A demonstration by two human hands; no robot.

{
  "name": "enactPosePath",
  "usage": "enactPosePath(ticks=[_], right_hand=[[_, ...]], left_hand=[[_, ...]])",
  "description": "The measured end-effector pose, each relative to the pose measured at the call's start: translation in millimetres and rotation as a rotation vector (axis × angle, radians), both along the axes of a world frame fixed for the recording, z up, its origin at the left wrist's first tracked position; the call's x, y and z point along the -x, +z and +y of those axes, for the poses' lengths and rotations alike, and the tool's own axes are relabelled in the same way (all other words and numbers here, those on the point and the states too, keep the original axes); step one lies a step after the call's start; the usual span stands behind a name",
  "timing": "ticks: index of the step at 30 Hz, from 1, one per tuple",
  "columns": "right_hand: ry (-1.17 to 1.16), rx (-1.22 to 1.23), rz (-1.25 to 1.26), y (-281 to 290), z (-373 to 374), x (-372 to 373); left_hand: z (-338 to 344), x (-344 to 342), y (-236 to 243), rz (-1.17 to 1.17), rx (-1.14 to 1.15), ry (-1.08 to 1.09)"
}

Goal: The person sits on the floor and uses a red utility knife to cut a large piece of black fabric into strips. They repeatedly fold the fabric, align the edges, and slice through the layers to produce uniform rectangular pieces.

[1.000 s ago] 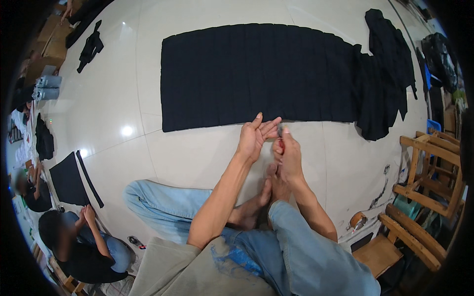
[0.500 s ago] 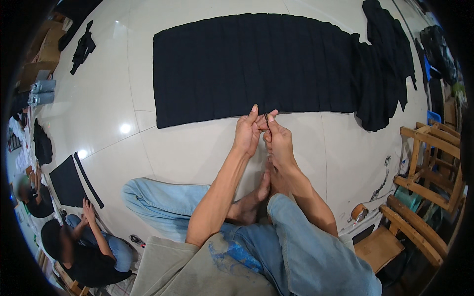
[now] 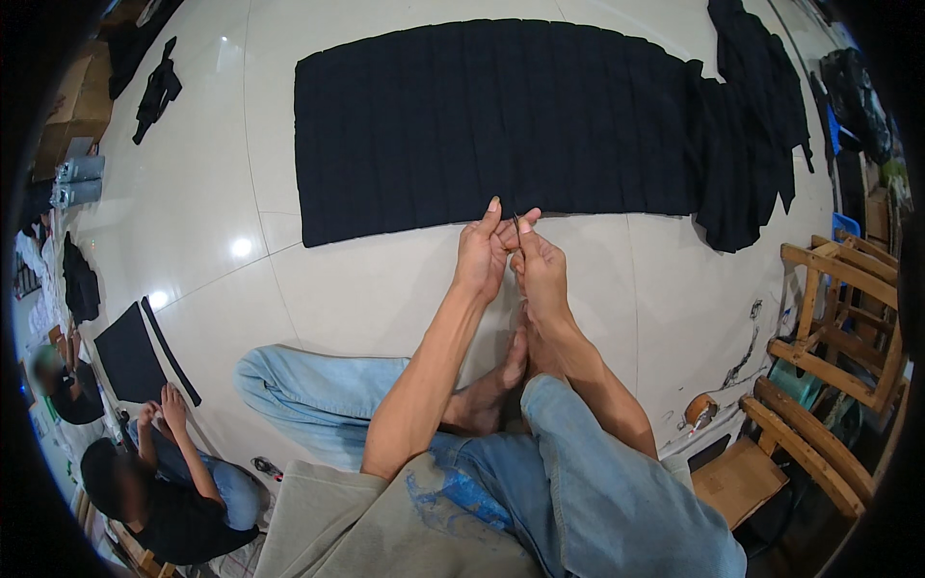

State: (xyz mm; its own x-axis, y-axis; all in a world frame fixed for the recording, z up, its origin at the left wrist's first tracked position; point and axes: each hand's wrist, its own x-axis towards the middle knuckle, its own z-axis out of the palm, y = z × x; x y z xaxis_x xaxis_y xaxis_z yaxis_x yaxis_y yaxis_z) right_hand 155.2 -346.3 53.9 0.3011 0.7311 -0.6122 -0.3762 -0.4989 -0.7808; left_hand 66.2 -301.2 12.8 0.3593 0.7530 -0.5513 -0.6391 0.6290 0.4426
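A wide black cloth with faint parallel crease lines lies spread on the floor before me. Both my hands meet just below its near edge. Pinched in my right hand is a thin dark sliver, too small to name. My left hand is beside it, its thumb raised and its fingers curled toward the right fingertips; what they hold, if anything, is hidden. At the cloth's right end, more black fabric lies bunched with ragged edges.
My bare foot is under my wrists. Wooden stools stand at the right. At the lower left a person sits by a black cloth panel and a narrow strip. A cardboard box stands at the far left.
My hands stay together, with the fingers shifted slightly and less of the dark sliver showing. At the lower left, the seated person's hands have moved apart.
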Motion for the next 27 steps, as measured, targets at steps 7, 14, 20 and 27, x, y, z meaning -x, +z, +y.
enactPosePath(ticks=[7, 14, 20, 27], right_hand=[[-0.032, -0.033, -0.018, -8.6, -2.3, 2.3], [-0.018, -0.034, -0.041, -6.5, -1.8, 2.0], [-0.002, 0.009, -0.044, -11.6, -2.0, -1.0], [0.022, 0.124, -0.184, 0.0, -26.5, -14.8]], left_hand=[[-0.3, 0.1, -0.8, 0.028, -0.019, -0.01], [-1.2, 0.3, -2.5, 0.009, -0.037, -0.004], [-1.4, -1.2, -4.0, 0.015, -0.022, 0.016], [-6.4, 19.3, 27.2, 0.367, 0.014, -0.187]])
